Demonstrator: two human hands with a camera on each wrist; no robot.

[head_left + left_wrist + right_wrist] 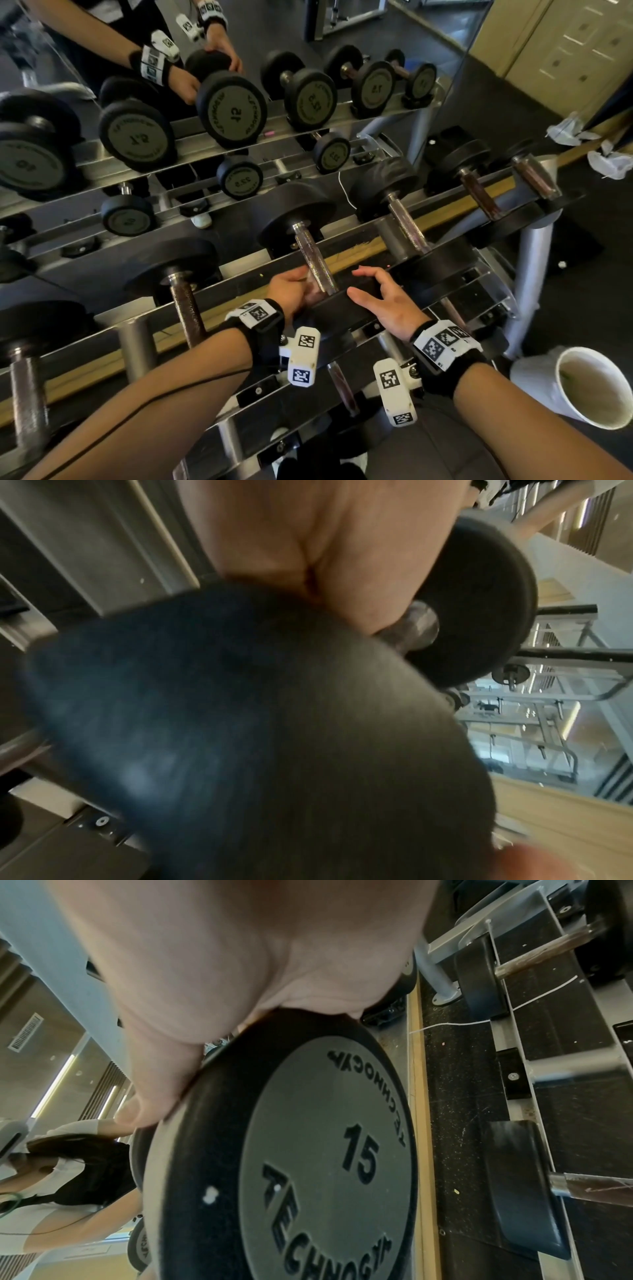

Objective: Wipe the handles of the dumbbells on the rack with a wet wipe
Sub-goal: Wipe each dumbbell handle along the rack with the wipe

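While the left hand [291, 291] curls around the near end of a dumbbell handle [313, 262] on the rack [507, 202], any wet wipe under its fingers is hidden. The right hand [383, 301] lies with loosely spread fingers over the rim of that dumbbell's near "15" weight head [325, 1150], gripping nothing.

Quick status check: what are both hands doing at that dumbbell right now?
Left hand curled round the dumbbell handle near its front end. Right hand open, resting on the 15 dumbbell's front weight. No wipe visible. Nothing blocking.
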